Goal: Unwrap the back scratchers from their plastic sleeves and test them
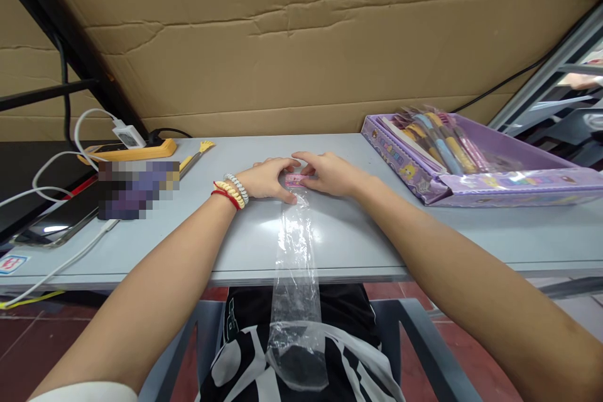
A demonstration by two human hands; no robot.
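Brown cardboard, creased and wide, covered the space behind the work, perhaps to serve as a simple screen. Before it was the pale grey table with a smooth surface. At its right side lay a purple cardboard box with cartoon prints, open at the top; it held slim coloured pens in clear wrapping, and it was probably placed there so that the right arm could reach it easily. Down the middle lay a long transparent plastic sleeve, whose lower end passed over the front edge toward the black and white clothing, it seemed because the sleeve was longer than the surface before the hands. The left hand had its thumb and index finger apart, around the upper end of the sleeve. The right hand was opposite, very near; its thumb appeared to touch the small pink printed strip at the top of the sleeve, while its index finger was stretched above. I could not tell whether the right fingers were clamped on it, because they partly hid one another. Both hands were perhaps set so close in order to steady this strip between them.
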